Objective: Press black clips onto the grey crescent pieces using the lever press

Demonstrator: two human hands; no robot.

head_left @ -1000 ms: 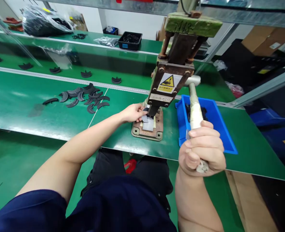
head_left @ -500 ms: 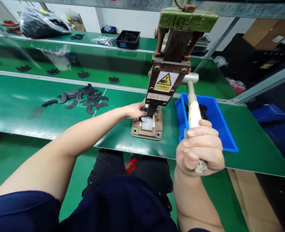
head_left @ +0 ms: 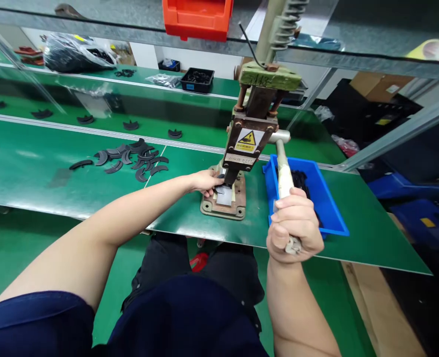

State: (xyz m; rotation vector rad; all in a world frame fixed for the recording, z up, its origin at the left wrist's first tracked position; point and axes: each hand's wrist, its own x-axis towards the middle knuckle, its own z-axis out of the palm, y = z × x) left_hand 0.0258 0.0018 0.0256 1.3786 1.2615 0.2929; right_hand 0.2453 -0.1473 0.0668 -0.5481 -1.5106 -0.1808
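Note:
My left hand is closed, fingers pinching a dark curved piece beneath the ram of a hand press. Part of that piece is hidden by the fingers and the ram. Under it lies a light metal plate on the press's brown base. To the right, my right hand wraps round the taped lever of the press, which slopes from a pale hub down toward me.
A blue bin with dark parts stands right of the press. Loose black curved pieces lie in a pile at left. Behind, similar pieces sit spaced along a green strip. An overhead shelf carries an orange bin.
My view has tilted up and back, bringing the overhead shelf and orange bin into sight. Both hands keep their holds, and the lever looks about the same against the press.

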